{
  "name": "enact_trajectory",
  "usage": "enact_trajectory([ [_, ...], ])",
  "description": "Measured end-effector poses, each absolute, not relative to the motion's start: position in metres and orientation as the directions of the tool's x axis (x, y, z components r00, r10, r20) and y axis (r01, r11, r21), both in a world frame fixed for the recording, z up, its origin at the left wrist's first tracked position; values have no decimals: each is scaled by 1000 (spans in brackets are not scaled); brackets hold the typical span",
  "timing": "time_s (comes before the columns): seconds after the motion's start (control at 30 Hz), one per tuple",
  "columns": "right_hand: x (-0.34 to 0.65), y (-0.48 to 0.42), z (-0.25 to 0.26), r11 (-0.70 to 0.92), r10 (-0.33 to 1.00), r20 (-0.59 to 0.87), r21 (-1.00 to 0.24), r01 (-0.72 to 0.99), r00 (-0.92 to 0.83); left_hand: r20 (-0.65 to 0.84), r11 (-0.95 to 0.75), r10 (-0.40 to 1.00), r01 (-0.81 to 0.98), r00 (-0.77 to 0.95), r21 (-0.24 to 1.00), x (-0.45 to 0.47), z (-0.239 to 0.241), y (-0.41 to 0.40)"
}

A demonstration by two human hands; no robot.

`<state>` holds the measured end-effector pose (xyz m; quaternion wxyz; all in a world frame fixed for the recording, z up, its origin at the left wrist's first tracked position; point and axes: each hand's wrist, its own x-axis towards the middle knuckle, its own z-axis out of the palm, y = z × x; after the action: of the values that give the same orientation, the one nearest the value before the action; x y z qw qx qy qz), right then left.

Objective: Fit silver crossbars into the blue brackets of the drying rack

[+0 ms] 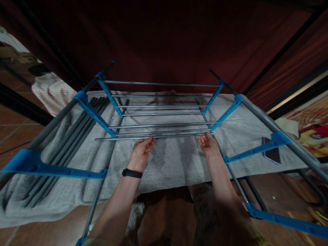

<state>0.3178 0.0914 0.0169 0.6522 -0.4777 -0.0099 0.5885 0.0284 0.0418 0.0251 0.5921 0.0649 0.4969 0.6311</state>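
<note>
A long thin grey metal rod [174,136] lies crosswise between my two hands. My left hand [144,147], with a black band on its wrist, pinches the rod left of its middle. Close to its right end, my right hand [207,141] has its fingers closed on the same rod. The rod's left end sticks out past the rack's left upright. Around my hands stands a rack frame of grey tubes with blue plastic brackets [98,119]. Several thin crossbars [164,106] span the far brackets. A blue bracket [253,152] on the right side carries no crossbar.
Several thicker grey tubes [69,147] lie bundled on the grey blanket [176,167] at left. A phone [272,150] rests on the blanket at right, near a yellow and red package [314,136]. A dark red curtain [164,41] hangs behind the rack.
</note>
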Motion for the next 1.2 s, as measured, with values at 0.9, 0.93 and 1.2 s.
enact_trajectory([
  [0.9, 326, 91, 15, -164, 741, -569, -669, -725, 357, -473, 200, 840, -658, -266, 725, 38, 18, 43],
  [0.93, 327, 91, 15, -163, 732, -575, -668, -726, 364, -464, 198, 847, -656, -259, 729, 39, 18, 43],
  [1.2, 337, 90, 14, -170, 686, -614, -657, -734, 391, -366, 144, 901, -636, -233, 758, 57, 15, 39],
])
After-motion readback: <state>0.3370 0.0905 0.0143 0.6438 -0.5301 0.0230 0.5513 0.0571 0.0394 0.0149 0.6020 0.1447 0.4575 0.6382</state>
